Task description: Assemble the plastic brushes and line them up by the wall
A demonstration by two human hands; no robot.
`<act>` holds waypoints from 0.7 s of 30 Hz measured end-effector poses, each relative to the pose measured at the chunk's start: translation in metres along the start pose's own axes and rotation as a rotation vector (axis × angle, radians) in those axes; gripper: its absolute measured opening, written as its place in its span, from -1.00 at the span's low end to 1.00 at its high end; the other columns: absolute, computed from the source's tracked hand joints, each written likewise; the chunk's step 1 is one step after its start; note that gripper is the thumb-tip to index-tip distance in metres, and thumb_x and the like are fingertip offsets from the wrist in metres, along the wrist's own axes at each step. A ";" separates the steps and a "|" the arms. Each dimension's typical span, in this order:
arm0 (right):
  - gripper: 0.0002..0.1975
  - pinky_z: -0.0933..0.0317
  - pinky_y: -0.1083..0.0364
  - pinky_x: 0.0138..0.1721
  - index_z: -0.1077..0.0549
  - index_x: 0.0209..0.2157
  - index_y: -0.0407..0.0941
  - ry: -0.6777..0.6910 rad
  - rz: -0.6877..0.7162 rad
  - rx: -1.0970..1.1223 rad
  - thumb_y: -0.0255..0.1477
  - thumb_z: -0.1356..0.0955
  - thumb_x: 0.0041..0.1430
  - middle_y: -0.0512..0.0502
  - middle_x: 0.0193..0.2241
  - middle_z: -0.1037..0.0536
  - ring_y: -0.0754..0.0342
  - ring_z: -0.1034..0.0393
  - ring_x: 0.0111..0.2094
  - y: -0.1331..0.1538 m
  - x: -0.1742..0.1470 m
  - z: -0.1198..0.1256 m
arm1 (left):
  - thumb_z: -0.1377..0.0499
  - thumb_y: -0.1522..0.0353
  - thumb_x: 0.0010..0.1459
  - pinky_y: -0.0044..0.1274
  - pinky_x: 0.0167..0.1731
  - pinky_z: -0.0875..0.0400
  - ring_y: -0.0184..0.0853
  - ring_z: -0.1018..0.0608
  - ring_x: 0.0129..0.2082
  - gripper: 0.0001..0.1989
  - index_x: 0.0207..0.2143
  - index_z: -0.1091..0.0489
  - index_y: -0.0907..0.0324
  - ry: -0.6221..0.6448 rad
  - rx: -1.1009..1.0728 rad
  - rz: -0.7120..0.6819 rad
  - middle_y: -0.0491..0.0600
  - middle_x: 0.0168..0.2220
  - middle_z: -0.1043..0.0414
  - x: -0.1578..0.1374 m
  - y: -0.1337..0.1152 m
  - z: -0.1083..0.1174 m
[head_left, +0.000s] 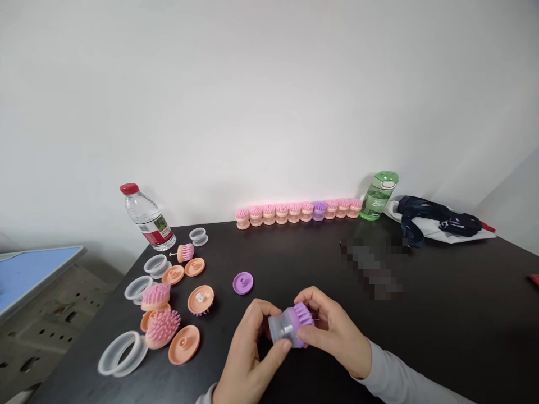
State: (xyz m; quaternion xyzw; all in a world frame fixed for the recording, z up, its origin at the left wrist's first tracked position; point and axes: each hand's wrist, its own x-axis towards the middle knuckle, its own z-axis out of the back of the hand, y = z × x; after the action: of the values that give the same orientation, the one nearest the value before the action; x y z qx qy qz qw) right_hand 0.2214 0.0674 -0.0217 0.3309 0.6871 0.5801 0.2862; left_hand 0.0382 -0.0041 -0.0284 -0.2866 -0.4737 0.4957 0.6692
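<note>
Because our own fingers wrap around it, we see only part of the small brush with purple bristles and a translucent plastic collar [281, 331], held between both hands near the bottom edge of the view. Our left hand [252, 350] grips the collar, its thumb on the near side and its index finger along the upper rim; its other fingers are mostly hidden behind, and its wrist runs out of view below. Our right hand [339, 334] pinches the purple end, thumb against the near side by the bristles, index finger curled over the far side; we cannot make out where its remaining fingertips rest. The brush lies tilted between the hands, bristles toward our right palm.

On the black tabletop [286, 264], just beyond the left hand and touched by neither, we find a round purple plastic disc [243, 283]. Farther left, a pink bristle head [155, 295] partly covers a flat peach disc [147, 320], so we cannot see that disc whole. A patch of blurred squares [373, 269] masks something on the right side, and a red object [534, 279] is cut off by the right edge. Along the white wall [295, 112], we count 10 bristled brushes [293, 212] in a row, 9 pink and 1 purple.
</note>
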 end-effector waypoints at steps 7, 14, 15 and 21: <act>-0.67 -0.27 0.17 -0.60 -0.31 -0.26 -0.13 -0.017 -0.081 -0.021 -0.21 -0.42 0.11 0.07 -0.46 -0.39 0.17 -0.29 -0.54 -0.009 0.003 0.000 | -0.22 0.51 0.14 -0.43 -0.15 -0.40 -0.23 -0.44 -0.12 -0.70 -0.11 -0.30 0.06 -0.021 0.270 -0.289 -0.01 -0.13 -0.32 0.000 -0.009 -0.002; -0.67 -0.25 0.10 -0.33 -0.31 -0.22 -0.09 -0.065 0.051 -0.274 -0.44 -0.45 -0.03 0.05 -0.38 -0.39 0.11 -0.30 -0.37 0.002 -0.003 -0.002 | -0.13 0.20 0.26 -0.38 -0.20 -0.43 -0.21 -0.50 -0.20 -0.75 -0.04 -0.29 0.05 0.036 0.042 0.022 -0.03 -0.17 -0.42 0.001 -0.003 0.003; -0.64 -0.24 0.10 -0.32 -0.31 -0.21 -0.08 -0.072 0.051 -0.295 -0.46 -0.45 -0.06 0.05 -0.38 -0.40 0.10 -0.30 -0.37 0.002 -0.003 -0.002 | -0.15 0.23 0.25 -0.40 -0.24 -0.43 -0.23 -0.50 -0.26 -0.80 -0.09 -0.30 0.06 0.050 0.040 0.045 -0.05 -0.22 -0.43 0.002 -0.002 0.003; -0.63 -0.18 0.13 -0.41 -0.29 -0.24 -0.06 -0.118 -0.029 -0.391 -0.49 -0.44 -0.11 0.14 -0.50 -0.35 0.15 -0.24 -0.49 -0.007 0.003 -0.005 | -0.29 0.49 0.03 -0.39 -0.26 -0.44 -0.20 -0.48 -0.23 -0.69 -0.20 -0.28 0.11 0.013 0.255 -0.116 0.00 -0.21 -0.40 0.002 -0.001 -0.004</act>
State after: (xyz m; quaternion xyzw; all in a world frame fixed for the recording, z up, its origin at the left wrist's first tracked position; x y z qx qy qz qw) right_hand 0.2144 0.0659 -0.0281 0.2924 0.5482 0.6778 0.3932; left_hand 0.0425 -0.0026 -0.0282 -0.1744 -0.4184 0.5106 0.7307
